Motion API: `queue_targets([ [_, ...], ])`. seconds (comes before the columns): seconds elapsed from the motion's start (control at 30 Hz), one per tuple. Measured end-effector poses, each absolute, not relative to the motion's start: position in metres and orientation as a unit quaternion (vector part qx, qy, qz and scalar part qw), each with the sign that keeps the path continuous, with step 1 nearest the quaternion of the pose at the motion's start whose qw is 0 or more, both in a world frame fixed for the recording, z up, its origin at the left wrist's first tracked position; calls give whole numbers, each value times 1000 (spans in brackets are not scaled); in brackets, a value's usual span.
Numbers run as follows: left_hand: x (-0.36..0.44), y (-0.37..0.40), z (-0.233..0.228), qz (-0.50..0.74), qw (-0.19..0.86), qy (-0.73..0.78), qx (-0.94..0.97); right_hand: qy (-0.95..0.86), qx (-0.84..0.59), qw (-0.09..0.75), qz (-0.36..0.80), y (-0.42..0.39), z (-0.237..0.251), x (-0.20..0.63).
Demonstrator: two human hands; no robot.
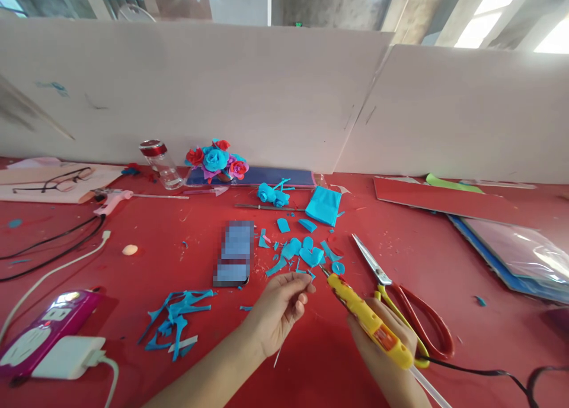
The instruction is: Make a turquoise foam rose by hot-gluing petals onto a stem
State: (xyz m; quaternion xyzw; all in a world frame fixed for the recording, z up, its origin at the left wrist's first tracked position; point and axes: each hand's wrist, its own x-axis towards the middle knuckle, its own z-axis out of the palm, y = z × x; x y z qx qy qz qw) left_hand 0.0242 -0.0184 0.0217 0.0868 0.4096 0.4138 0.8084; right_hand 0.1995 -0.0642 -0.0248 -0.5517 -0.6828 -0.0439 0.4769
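Note:
My right hand (386, 331) is wrapped round a yellow glue gun (364, 314), with a glue stick out of its back end. The nozzle points toward the fingertips of my left hand (282, 307). That hand is pinched on a thin white stem (278, 356), which slants down below the palm. A small blue scrap shows at the fingertips; whether it is joined to the stem I cannot tell. Just beyond both hands lie blue paper petals (311, 254) and cut bits. Scissors (382, 277) with red and yellow handles lie open beside my right hand.
A phone (235, 254) and blue scraps (175, 319) lie left of my hands. Behind are blue paper roses (273, 194), folded blue paper (323, 206), a flower bunch (217, 161) and a glass bottle (162, 165). A power strip (48, 331) and cables occupy the left; boards (453, 203) the right.

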Motion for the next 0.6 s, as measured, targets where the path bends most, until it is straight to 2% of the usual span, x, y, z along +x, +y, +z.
queue_targets([
  [0.6, 24, -18, 20, 393, 826, 394, 89, -682, -551, 478, -55, -66, -25, 201],
])
